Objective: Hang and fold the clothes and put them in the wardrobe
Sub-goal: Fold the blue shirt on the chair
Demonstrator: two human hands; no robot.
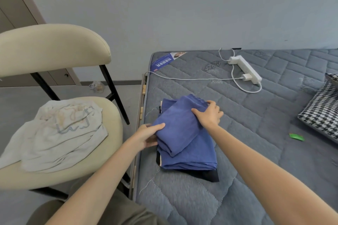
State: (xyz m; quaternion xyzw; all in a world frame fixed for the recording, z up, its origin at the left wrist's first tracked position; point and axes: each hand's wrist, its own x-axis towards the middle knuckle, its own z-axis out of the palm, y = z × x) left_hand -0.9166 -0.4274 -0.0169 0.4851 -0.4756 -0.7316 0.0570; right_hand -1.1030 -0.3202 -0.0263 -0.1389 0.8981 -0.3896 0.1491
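A folded blue garment [180, 129] lies on top of a larger folded blue piece [197, 155], which rests on a dark folded garment [210, 175] near the left edge of the grey mattress [256, 133]. My left hand [149, 136] grips the top garment's left edge, thumb on top and fingers underneath. My right hand [208, 114] presses flat on its upper right part. A crumpled white garment [60, 133] with pale printing lies on the seat of the cream chair [54, 49] to the left.
A white power strip [245, 68] with a plugged charger and white cables lies on the mattress near the wall. A black-and-white houndstooth cushion [321, 111] sits at the right edge, a small green wrapper [296, 136] beside it. A wooden cabinet stands behind the chair.
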